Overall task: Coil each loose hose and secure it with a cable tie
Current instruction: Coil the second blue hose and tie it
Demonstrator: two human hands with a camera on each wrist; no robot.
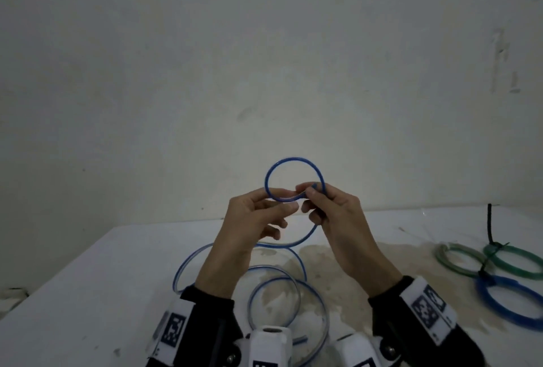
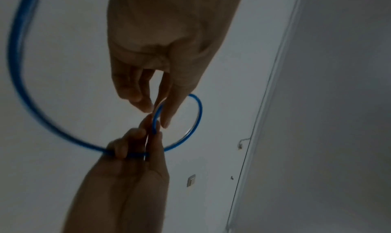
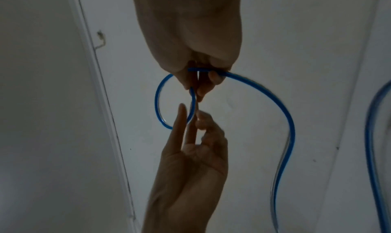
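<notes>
Fingers (image 1: pixel 311 190) of both hands pinching blue hose (image 1: pixel 293 161) loop above stained white table (image 1: pixel 88 278), bare wall (image 1: pixel 205 58) behind.

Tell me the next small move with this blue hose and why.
Probably draw up more slack and lay a second turn onto the first loop. The right hand pinches the blue hose where its single loop closes, the left hand steadies that loop, and most of the hose lies uncoiled on the table.

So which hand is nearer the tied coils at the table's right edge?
Right. The right hand is raised on the tied coils' side, gripping the blue hose; the left hand is farther away.
</notes>
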